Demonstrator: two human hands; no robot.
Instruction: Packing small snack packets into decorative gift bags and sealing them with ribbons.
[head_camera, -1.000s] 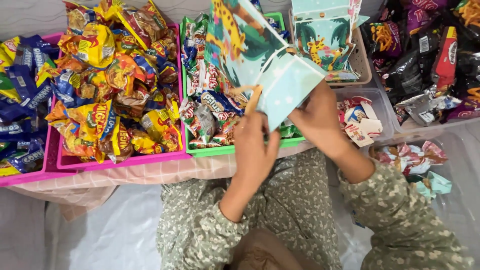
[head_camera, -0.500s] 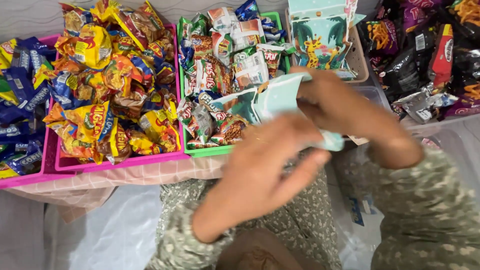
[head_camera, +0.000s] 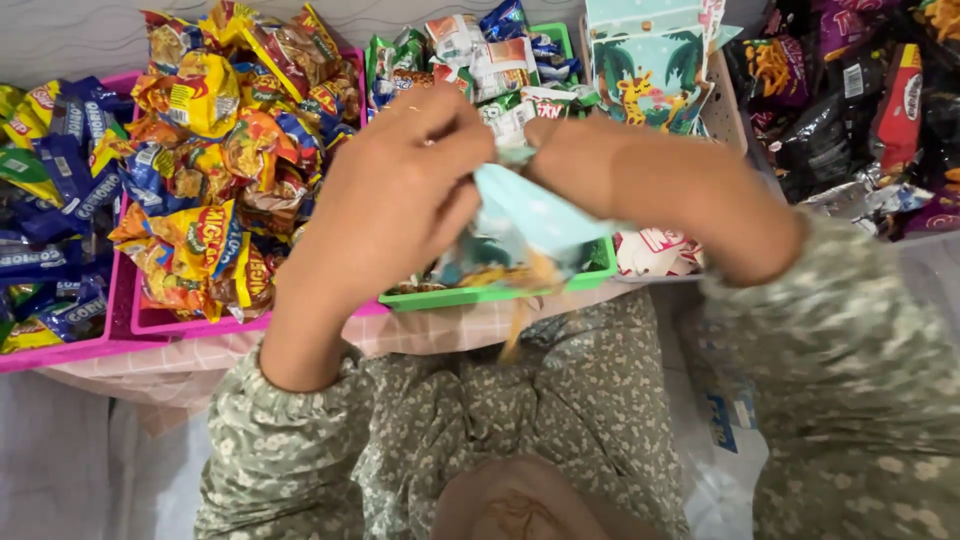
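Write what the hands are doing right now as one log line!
left hand: gripping light blue paper bag | right hand: gripping bag top | bag: above green tray | pink tray: snack packets

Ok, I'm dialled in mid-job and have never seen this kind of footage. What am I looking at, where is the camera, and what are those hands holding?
There is no machine here: a person works with two bare hands, and the single camera sits on their head, looking down past their flower-patterned sleeves and lap. The left hand and the right hand meet in the middle, both gripping a pale blue dotted paper bag at its top. Behind them, a low table holds trays of snack packets: a pink tray heaped with orange and yellow packets, a green tray with white and green ones, and blue packets at far left. A stack of matching bags with a giraffe print stands at the back, and dark packets lie at right.
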